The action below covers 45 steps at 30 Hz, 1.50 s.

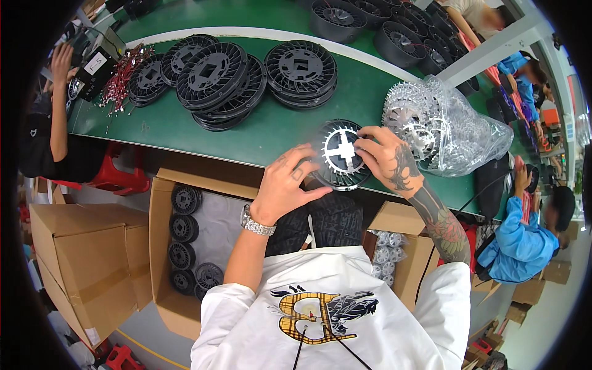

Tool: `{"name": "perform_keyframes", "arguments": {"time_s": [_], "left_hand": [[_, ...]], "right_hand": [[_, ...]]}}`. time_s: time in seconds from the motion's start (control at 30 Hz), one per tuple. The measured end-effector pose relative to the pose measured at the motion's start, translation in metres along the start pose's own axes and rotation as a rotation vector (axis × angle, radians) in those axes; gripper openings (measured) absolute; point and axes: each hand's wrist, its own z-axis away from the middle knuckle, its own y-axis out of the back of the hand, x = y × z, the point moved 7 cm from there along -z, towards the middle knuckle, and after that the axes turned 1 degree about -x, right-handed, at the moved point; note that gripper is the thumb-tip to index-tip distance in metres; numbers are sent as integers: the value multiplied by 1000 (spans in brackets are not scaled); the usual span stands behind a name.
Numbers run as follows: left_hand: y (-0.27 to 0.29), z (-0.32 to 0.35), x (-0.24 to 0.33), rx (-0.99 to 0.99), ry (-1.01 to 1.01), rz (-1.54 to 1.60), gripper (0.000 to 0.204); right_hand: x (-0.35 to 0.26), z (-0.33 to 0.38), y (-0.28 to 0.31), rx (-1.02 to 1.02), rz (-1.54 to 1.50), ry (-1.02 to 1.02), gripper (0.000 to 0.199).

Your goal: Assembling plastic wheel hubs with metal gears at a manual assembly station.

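Centre of frame: both hands on black round fan wheel (336, 176) at near edge of green worktop (259, 132). Left hand (285, 185) curled, fingers gripping wheel's left rim. Right hand (385, 159) pinching silver toothed ring (341, 150) lying on wheel. Bag of silver rings (450, 132) just right. Stacked black wheels (234, 77) upper left. Open carton (197, 234) lower left.

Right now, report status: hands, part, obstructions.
Left hand and right hand both grip black round fan housing; silver toothed ring seated on it. Bagged silver rings beside right hand.
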Motion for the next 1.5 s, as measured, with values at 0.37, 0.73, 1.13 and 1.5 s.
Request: {"name": "perform_keyframes", "arguments": {"time_s": [0.37, 0.73, 1.13, 1.5], "left_hand": [[1, -1, -1, -5, 2, 17, 43], [0, 0, 1, -2, 19, 6, 42], [1, 3, -4, -31, 31, 25, 42], [3, 0, -2, -52, 8, 40, 43]], "right_hand": [[7, -4, -1, -14, -75, 15, 19], [-20, 9, -13, 80, 245, 22, 20], [-36, -2, -12, -2, 405, 156, 26], [-19, 3, -19, -107, 280, 204, 23]]}}
